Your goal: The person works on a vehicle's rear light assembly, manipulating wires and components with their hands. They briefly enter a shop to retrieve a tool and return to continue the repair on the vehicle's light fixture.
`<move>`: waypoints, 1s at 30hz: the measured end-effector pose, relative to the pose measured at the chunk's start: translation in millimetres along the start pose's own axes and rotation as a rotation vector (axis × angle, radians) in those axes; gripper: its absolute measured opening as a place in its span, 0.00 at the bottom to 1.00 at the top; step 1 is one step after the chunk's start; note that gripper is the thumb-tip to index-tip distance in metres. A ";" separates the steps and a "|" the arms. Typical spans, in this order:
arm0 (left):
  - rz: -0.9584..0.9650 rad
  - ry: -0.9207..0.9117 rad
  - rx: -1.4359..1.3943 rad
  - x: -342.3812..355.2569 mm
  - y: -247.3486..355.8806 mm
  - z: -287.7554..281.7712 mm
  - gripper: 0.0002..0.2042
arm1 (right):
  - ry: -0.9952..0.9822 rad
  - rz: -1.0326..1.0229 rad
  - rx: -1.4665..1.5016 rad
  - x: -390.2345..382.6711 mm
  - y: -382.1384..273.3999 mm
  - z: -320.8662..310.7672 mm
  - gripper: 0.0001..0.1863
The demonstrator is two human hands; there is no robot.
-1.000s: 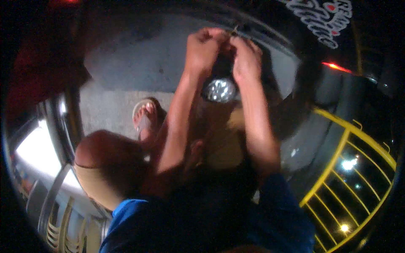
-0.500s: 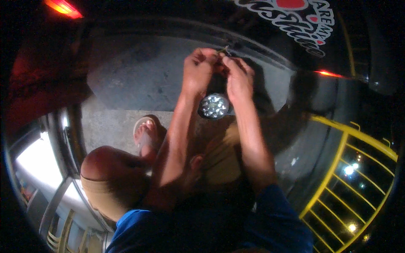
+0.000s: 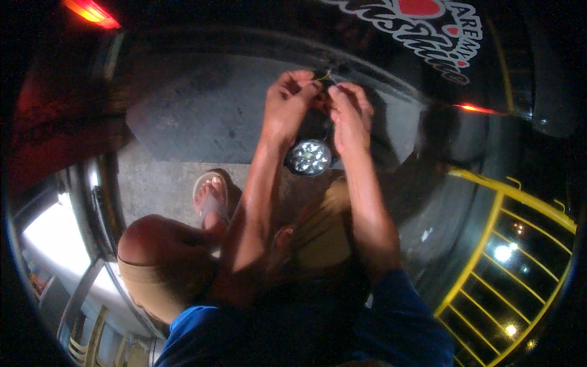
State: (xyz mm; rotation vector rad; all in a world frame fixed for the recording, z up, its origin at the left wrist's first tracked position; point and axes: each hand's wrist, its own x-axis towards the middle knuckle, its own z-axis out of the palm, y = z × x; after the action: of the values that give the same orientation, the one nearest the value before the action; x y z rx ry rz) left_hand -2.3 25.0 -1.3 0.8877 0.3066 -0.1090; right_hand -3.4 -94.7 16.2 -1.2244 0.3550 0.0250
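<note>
Both my hands are raised together in front of me, near a dark vehicle panel (image 3: 391, 37). My left hand (image 3: 287, 104) pinches a thin yellowish wire (image 3: 322, 76) between thumb and fingers. My right hand (image 3: 348, 110) is closed right beside it, fingertips touching the same wire. Just below the hands hangs a round lamp (image 3: 310, 156) with several small shining bulbs in a dark housing. Where the wire ends is hidden by my fingers.
I am squatting on a grey concrete floor (image 3: 202, 116); my left knee (image 3: 153, 244) and a sandalled foot (image 3: 211, 196) show below. A yellow metal railing (image 3: 495, 244) curves at the right. A red light (image 3: 92, 11) glows top left, shiny metal trim (image 3: 104, 202) at the left.
The view has shifted, so my hands and the lamp sit lower and nearer the middle. Both hands stay together on the wire; the lamp still hangs under them.
</note>
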 end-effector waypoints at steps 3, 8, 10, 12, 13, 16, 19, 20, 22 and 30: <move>0.001 -0.045 0.076 -1.0 0.6 0.6 0.15 | 0.009 -0.101 -0.132 5.4 -4.2 -4.0 0.07; -0.069 -0.173 0.183 -4.6 1.7 -1.9 0.19 | -0.054 -0.272 -0.551 13.9 -14.4 0.5 0.07; -0.088 -0.172 0.196 -6.1 -1.4 3.9 0.17 | -0.056 -0.304 -0.683 18.4 -14.7 -2.7 0.07; -0.062 -0.091 0.158 -7.8 -4.5 12.3 0.13 | -0.051 -0.326 -0.742 22.5 -14.0 -5.7 0.06; -0.051 -0.054 0.137 -8.3 -5.5 15.5 0.11 | -0.041 -0.330 -0.737 23.8 -13.6 -7.6 0.05; -0.061 0.014 0.151 -7.4 -5.1 18.6 0.08 | -0.056 -0.326 -0.753 23.5 -13.1 -12.5 0.05; -0.026 0.042 0.138 -5.7 -7.0 19.2 0.08 | -0.072 -0.353 -0.782 20.8 -13.8 -12.9 0.05; -0.017 0.046 0.147 -4.6 -6.8 19.9 0.08 | -0.075 -0.368 -0.791 20.1 -14.0 -12.0 0.05; 0.000 0.054 0.166 -2.2 -6.4 20.7 0.08 | -0.059 -0.410 -0.883 18.8 -13.1 -9.9 0.06; -0.036 0.025 0.153 2.2 -5.0 14.5 0.10 | -0.013 -0.462 -0.854 32.3 -6.8 -23.0 0.05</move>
State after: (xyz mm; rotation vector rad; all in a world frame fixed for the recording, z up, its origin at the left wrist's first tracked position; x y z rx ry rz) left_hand 1.9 10.7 2.9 1.0363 0.3408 -0.1567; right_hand 22.7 -123.8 6.7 -2.1275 0.0234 -0.2356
